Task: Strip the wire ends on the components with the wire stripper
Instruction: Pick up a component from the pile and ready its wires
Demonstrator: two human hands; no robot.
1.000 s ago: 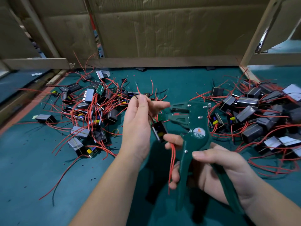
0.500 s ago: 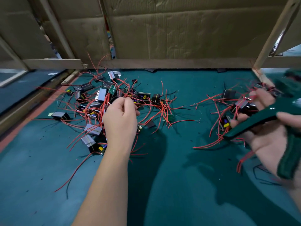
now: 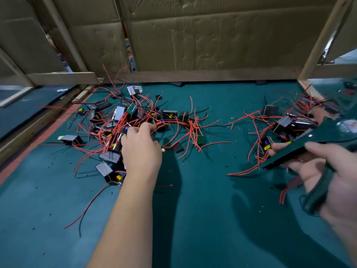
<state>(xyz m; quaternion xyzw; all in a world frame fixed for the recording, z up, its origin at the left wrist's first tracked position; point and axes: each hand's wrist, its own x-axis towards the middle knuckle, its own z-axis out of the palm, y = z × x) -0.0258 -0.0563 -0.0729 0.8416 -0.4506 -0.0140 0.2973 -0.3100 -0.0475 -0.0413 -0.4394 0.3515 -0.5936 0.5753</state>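
On the green table (image 3: 202, 219), the left pile of components (image 3: 119, 117) sits near the left edge, the right pile (image 3: 286, 122) near the right edge. Our right hand (image 3: 343, 198) wraps round the wire stripper (image 3: 313, 144) over the right pile. Our left hand (image 3: 142, 149) digs into the left pile, fingers curled; we cannot tell if it holds one. The blocks look light and hard, so we grab the body. The red wires (image 3: 193, 128) look thin and bendy.

mat (image 3: 193, 219): matt green cloth | wall (image 3: 212, 35): creased cardboard — rough | wire stripper (image 3: 328, 135): glossy dark green
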